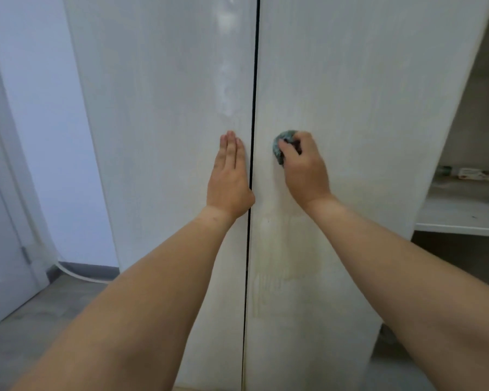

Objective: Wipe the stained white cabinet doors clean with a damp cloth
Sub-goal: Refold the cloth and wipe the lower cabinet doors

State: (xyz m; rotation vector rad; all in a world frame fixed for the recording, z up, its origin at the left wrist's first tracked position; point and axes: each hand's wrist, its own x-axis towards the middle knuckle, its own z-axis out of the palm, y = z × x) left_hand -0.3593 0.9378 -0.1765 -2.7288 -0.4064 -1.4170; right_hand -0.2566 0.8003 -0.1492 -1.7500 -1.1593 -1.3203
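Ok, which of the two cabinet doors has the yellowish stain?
The right door, where the right hand presses the cloth; the yellowish stain sits below. The left door shows none.

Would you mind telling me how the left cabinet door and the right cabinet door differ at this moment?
The left door looks greyish white, while the right door shows yellowish stains and drip marks below the hands. The left hand presses flat against the left door; the right hand grips a bunched cloth against the right door. Both doors are tall, white and closed.
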